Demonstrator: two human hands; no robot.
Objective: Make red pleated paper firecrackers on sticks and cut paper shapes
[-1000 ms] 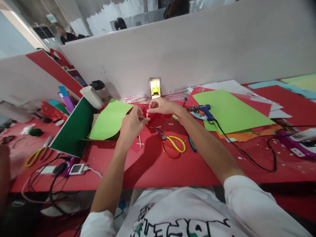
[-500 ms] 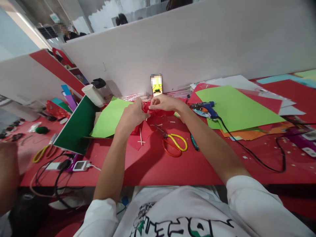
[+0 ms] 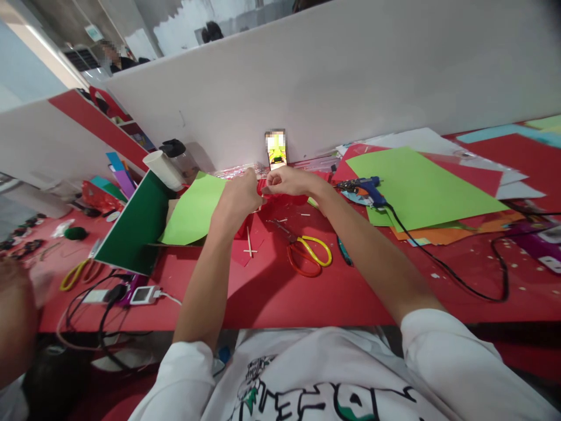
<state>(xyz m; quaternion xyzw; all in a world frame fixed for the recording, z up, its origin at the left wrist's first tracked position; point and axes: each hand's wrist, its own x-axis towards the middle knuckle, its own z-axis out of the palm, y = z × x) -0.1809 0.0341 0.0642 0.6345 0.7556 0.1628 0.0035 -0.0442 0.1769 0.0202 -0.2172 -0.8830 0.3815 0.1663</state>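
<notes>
My left hand (image 3: 242, 196) and my right hand (image 3: 287, 180) meet over a red, folded-looking paper piece (image 3: 284, 202) at the back of the table. The left fingers are closed at its left edge, near a thin pale stick; exactly what they pinch is partly hidden. Thumb and fingertips of the right hand are pressed together against the red paper. Below them, crossed thin white sticks (image 3: 249, 251) lie on a red paper scrap. Closer to me rest scissors (image 3: 311, 254) with one yellow and one red handle.
A blue glue gun (image 3: 370, 190) lies on stacked coloured paper (image 3: 432, 187) at right, its cord trailing forward. A lit phone (image 3: 276, 153) leans on the partition. To the left are a green board (image 3: 135, 225), a power strip with cables and a person's arm (image 3: 15, 318).
My left hand has shifted slightly right, toward my right hand, and its fingers have curled in more. My right hand stays at the red paper. The view has moved a little.
</notes>
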